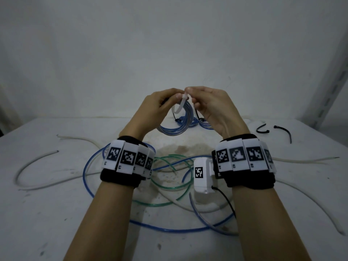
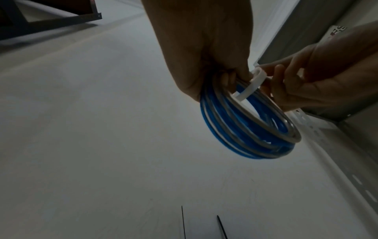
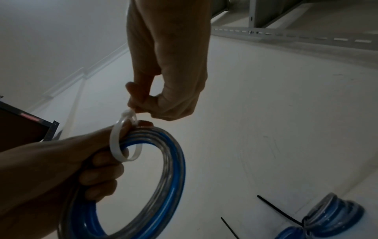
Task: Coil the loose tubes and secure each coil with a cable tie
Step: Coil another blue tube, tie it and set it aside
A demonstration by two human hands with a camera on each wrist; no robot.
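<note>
My left hand [image 1: 162,102] grips a coil of blue and clear tube [image 1: 177,127] at its top, raised above the table. The same coil [image 2: 249,129] [image 3: 147,186] hangs below the fingers in both wrist views. A white cable tie [image 1: 179,106] [image 2: 248,87] [image 3: 122,140] is looped loosely around the coil's top. My right hand [image 1: 199,102] [image 3: 143,106] pinches the tie's upper end between thumb and forefinger, beside the left fingertips.
Loose blue tubes [image 1: 88,166], green tubes [image 1: 169,185] and white tubes [image 1: 37,185] sprawl over the white table [image 1: 56,232] under my wrists. Tied blue coils [image 1: 203,123] [image 3: 331,215] lie behind my hands. Two black cable ties [image 1: 282,130] lie at the right. A wall stands behind.
</note>
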